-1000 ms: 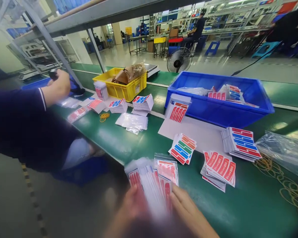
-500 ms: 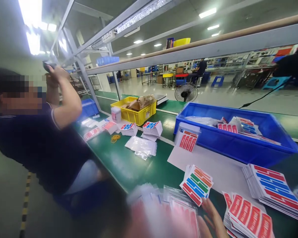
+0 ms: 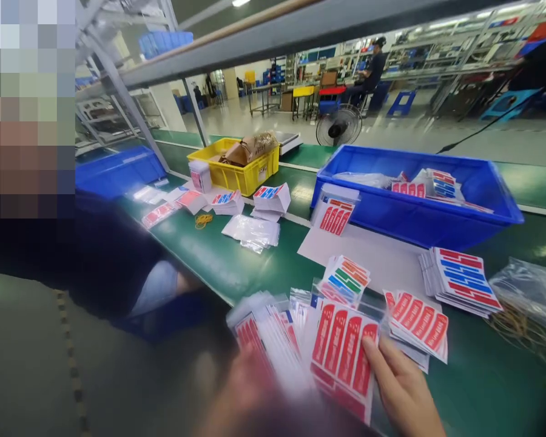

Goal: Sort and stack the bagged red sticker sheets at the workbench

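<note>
Low in the head view, my left hand [image 3: 239, 379], blurred, is closed around a thick bundle of bagged label sheets [image 3: 266, 334]. Just right of it, my right hand [image 3: 407, 385] grips a bagged label sheet [image 3: 341, 355] printed with red strips, its thumb across the print and its fingers behind. The bundle and this sheet stand side by side. Behind them lies a pile of multicoloured label sheets [image 3: 347, 276]. Close beyond my right hand are fanned red label sheets [image 3: 419, 321]. A neat stack of red and blue label sheets [image 3: 463, 276] sits farther right.
A blue bin [image 3: 414, 209] with bagged sheets stands behind, with a bagged pack [image 3: 335, 212] against it. Farther left are a yellow bin [image 3: 243, 179], clear plastic bags [image 3: 252, 230] and rubber bands [image 3: 204, 221]. A co-worker [image 3: 73, 255] sits close at left. Plastic film [image 3: 528, 288] lies at right.
My right hand, fingers spread before, now grips the red-strip sheet. The bundle in my left hand shows more clearly. The view has shifted, and the co-worker's raised arms are no longer visible.
</note>
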The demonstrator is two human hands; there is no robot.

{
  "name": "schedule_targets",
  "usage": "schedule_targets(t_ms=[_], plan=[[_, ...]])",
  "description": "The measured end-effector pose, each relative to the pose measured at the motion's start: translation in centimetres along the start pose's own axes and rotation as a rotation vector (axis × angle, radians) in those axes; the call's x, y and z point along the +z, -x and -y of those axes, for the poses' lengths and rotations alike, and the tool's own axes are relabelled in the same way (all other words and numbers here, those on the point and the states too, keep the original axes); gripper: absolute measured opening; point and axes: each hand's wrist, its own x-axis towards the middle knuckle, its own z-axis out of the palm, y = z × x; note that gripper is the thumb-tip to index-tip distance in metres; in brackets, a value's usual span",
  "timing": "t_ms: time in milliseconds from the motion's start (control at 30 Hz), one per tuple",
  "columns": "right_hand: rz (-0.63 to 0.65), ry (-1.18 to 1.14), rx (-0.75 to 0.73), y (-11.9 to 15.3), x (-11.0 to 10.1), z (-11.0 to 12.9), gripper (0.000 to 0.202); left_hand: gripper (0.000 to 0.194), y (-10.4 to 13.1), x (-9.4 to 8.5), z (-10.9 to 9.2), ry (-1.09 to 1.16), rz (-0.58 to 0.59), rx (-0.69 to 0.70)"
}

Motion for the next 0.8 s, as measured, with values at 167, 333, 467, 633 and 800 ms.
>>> schedule_targets(t_ms=[167,333,467,633,800], plan=[[-0.058,0.037,0.022,0.0,0.7,-1.8,0.067,0.040,0.6,-1.2,0.3,0.118,-0.039,-0.032],[0.357,0.106,-0.025,2.0,3.4,0.0,0.035,0.045,0.5,-0.2,0.9,0.070,-0.050,-0.119],[0.304,0.099,-0.052,2.0,2.6,1.8,0.039,0.041,0.6,-0.5,1.3,0.062,-0.004,-0.101],[0.066,-0.076,0.059,-0.3,-1.1,0.3,0.045,0.040,0.9,-2.6,1.1,0.097,-0.002,-0.064],[-0.082,0.089,0.082,-0.6,-1.0,-2.4,0.064,0.043,1.1,-3.3,0.5,0.074,-0.062,-0.091]])
